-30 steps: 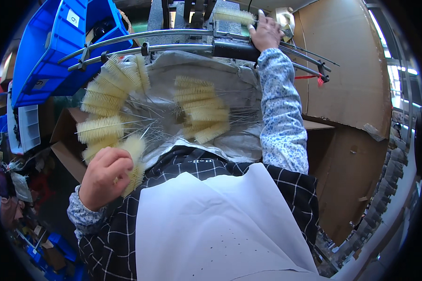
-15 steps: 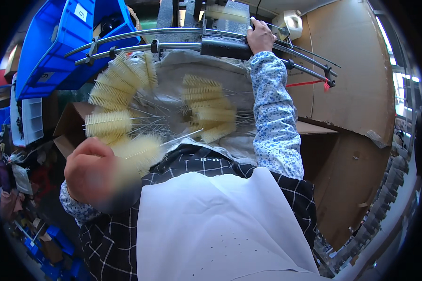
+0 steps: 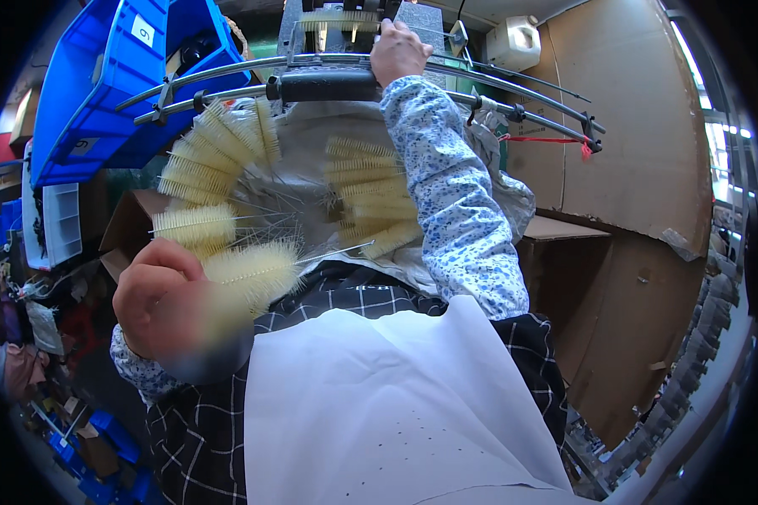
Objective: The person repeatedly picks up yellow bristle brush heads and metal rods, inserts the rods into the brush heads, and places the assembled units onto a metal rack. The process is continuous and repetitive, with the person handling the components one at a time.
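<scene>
My left hand (image 3: 156, 299) is closed round a cream bottle brush (image 3: 257, 273), whose twisted wire stem points right across my lap. Part of that hand and the brush's near end are blurred. At the far side, the fingers of my right hand (image 3: 400, 55) are bent over the right end of a sliding carriage (image 3: 324, 84) with a black roller-like front, on two curved metal rails. Just beyond the carriage another bristle brush (image 3: 337, 21) lies crosswise in the machine. Several cream brushes (image 3: 206, 156) fan out on a grey cloth (image 3: 299, 139), and a second bunch (image 3: 375, 198) lies right of them.
Blue plastic bins (image 3: 101, 93) stand at the far left, beside a white tray (image 3: 59, 219). Large cardboard sheets (image 3: 623, 126) rise on the right, near a white jug (image 3: 514, 42). A red string (image 3: 556, 140) hangs at the rail end. White cloth (image 3: 379, 404) covers my lap.
My right hand has slid the carriage leftward along the rails. The brush in the machine has shifted left with it. My left hand and its brush have barely moved.
</scene>
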Action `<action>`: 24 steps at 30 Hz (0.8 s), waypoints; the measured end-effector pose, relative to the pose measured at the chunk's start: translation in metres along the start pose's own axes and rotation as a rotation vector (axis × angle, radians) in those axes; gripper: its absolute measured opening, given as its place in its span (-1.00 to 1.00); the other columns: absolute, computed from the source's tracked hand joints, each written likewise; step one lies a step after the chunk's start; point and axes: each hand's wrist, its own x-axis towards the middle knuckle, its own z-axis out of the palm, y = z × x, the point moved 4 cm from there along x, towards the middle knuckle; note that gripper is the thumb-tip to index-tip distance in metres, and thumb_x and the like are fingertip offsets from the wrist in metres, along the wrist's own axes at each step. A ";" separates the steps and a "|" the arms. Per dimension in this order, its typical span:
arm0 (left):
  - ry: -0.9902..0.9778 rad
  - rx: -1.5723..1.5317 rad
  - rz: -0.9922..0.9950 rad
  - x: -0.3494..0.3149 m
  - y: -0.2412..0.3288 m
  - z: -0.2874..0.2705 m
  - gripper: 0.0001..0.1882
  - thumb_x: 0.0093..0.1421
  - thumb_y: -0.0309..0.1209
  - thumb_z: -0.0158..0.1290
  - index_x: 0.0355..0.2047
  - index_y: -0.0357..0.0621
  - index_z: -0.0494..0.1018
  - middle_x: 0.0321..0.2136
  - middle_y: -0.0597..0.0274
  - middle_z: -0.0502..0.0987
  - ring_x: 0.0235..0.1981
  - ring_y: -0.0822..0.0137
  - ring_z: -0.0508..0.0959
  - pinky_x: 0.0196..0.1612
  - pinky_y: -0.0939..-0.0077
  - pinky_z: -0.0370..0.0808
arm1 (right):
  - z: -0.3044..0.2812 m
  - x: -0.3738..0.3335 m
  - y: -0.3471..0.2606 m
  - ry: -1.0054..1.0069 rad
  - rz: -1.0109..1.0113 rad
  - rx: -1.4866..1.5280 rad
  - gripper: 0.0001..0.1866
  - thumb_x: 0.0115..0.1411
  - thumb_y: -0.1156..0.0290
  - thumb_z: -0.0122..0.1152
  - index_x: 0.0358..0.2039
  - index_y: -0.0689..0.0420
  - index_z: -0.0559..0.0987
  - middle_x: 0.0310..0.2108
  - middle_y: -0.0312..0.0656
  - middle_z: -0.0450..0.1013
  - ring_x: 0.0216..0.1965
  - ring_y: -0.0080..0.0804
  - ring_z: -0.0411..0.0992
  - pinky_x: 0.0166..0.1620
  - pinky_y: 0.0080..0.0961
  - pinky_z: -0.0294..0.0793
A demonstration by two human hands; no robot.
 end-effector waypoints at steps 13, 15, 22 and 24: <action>0.324 0.139 -0.136 -0.028 -0.011 -0.037 -0.78 -0.20 -0.55 -0.13 -0.44 -0.18 0.20 -0.48 0.09 0.29 -0.44 0.39 0.26 -0.30 0.55 0.21 | -0.023 0.031 0.167 -0.135 -0.029 0.078 -0.71 0.03 0.22 -0.01 -0.20 -0.08 0.47 -0.22 -0.19 0.40 -0.16 -0.27 0.37 -0.14 -0.32 0.34; 0.325 0.094 -0.144 -0.023 -0.014 -0.038 -0.77 -0.19 -0.54 -0.13 -0.43 -0.19 0.20 -0.47 0.10 0.28 -0.43 0.40 0.26 -0.28 0.55 0.20 | -0.038 0.047 0.175 -0.215 0.052 0.062 -0.69 0.06 0.18 -0.06 -0.17 -0.10 0.46 -0.21 -0.14 0.40 -0.16 -0.22 0.36 -0.14 -0.34 0.34; 0.274 -0.180 -0.249 -0.009 -0.031 -0.033 -0.77 -0.12 -0.47 -0.15 -0.37 -0.18 0.18 -0.43 0.17 0.26 -0.38 0.46 0.23 -0.23 0.62 0.17 | -0.072 0.030 0.190 -0.332 -0.086 0.072 -0.71 0.11 0.23 -0.13 -0.16 -0.09 0.45 -0.26 -0.10 0.42 -0.20 -0.24 0.38 -0.14 -0.47 0.33; 0.200 -0.245 -0.236 -0.003 -0.037 -0.031 -0.78 -0.08 -0.47 -0.17 -0.36 -0.18 0.18 -0.42 0.18 0.26 -0.39 0.50 0.23 -0.25 0.63 0.19 | -0.103 0.006 0.204 -0.547 -0.114 0.306 -0.73 0.10 0.28 -0.04 -0.18 0.02 0.47 -0.29 -0.13 0.44 -0.21 -0.39 0.38 -0.15 -0.53 0.33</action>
